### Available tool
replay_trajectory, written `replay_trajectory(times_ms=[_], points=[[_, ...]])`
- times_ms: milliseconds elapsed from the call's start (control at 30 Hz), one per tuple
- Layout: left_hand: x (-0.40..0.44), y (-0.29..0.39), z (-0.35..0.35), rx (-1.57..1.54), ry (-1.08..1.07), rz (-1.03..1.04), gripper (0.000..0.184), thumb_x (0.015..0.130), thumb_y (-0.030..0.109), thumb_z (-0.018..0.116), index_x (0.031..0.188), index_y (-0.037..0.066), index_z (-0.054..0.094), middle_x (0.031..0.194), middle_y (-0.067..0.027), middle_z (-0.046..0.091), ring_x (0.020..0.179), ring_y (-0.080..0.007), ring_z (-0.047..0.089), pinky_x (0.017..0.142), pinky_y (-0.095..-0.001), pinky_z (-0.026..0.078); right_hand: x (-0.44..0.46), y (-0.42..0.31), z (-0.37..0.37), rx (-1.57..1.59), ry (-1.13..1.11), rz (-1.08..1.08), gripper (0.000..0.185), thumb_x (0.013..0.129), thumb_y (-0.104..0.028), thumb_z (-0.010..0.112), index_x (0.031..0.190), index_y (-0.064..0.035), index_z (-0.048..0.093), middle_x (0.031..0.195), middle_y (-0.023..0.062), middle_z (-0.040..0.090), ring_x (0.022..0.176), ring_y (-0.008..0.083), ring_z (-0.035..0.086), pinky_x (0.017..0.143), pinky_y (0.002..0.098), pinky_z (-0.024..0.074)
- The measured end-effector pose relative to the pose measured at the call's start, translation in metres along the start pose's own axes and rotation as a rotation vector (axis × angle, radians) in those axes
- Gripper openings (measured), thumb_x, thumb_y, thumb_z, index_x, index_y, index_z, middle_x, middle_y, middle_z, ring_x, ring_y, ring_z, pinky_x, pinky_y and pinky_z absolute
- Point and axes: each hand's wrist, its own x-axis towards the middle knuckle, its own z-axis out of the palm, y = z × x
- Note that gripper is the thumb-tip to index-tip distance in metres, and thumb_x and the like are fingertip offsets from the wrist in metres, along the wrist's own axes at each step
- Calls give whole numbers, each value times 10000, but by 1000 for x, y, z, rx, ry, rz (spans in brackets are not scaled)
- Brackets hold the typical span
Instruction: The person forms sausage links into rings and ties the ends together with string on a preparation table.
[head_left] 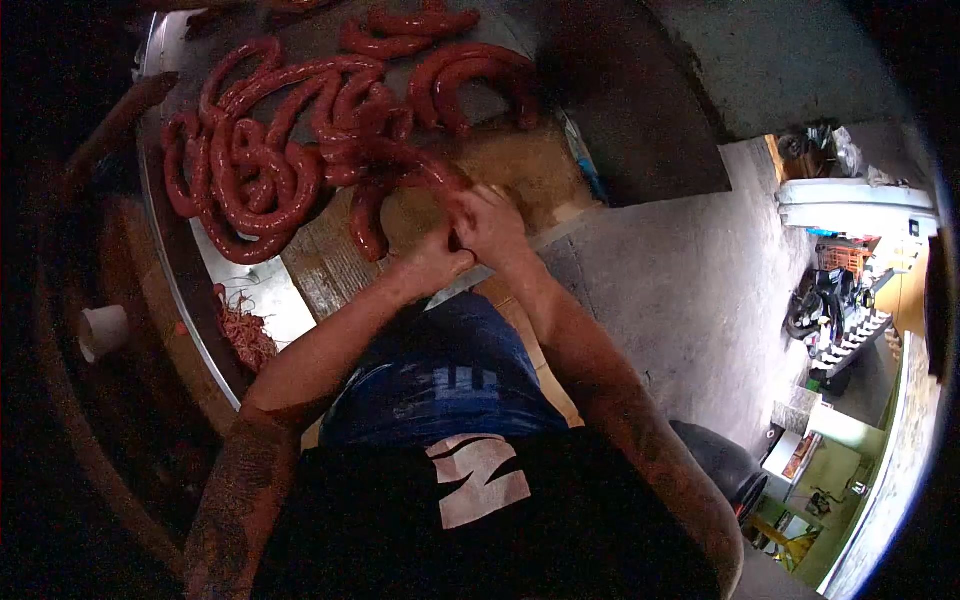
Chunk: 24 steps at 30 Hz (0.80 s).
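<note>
Brown board [548,165] sits above grey floor [680,290], right hand [490,226] gripping red sausage [405,160], left hand [440,262] curled close, its hold unclear.

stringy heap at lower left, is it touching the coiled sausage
Apart: the head view shows bright metal surface between the stringy heap and the lowest loop of the coiled sausage.

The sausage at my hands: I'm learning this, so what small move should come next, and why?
Probably a gentle pinch and twist at the near end of the sausage, to close it. The right hand grips that end and the left hand meets it there, by the near edge of the board; the fingers hide whether it is already tied.
</note>
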Motion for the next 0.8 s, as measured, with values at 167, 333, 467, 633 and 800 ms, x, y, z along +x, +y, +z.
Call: replay_trajectory(times_ms=[167, 333, 467, 633, 800], points=[[17, -34, -20, 473, 228, -128, 228, 890, 184, 501, 1033, 15, 554, 876, -150, 616, 841, -239, 596, 783, -369, 464, -35, 9, -11, -46, -125, 87, 291, 756, -105, 540, 1022, -80, 654, 860, 72, 649, 840, 271, 592, 761, 374, 466], [34, -41, -41, 190, 6, -19, 187, 926, 174, 476, 977, 24, 576, 855, -96, 612, 813, -195, 570, 744, -345, 461, -20, 30, 30, 917, -324, 655, 238, 855, -160, 538, 1031, -59, 662, 941, 49, 661, 843, 178, 600, 753, 290, 461], [24, -15, -56, -62, -51, -340, 173, 933, 165, 499, 977, 23, 588, 802, -34, 581, 765, -152, 549, 708, -308, 460, -1, 13, -10, 625, -502, 602, 192, 885, -121, 534, 1003, -34, 657, 932, 68, 646, 863, 185, 607, 802, 288, 453], [17, -23, -39, 141, 80, -160, 189, 924, 196, 535, 960, 31, 619, 825, -36, 617, 755, -124, 553, 666, -288, 454, -22, -12, -27, 971, 37, 382, 136, 880, -96, 560, 971, -25, 632, 911, 67, 616, 845, 200, 604, 873, 319, 438], [6, -30, -45, 165, 51, -94, 222, 916, 225, 551, 927, 16, 627, 791, -110, 634, 774, -168, 597, 693, -334, 477, -39, 35, -27, 1501, 327, 576, 83, 895, -106, 556, 897, -34, 598, 843, 56, 568, 836, 172, 553, 926, 371, 422]])
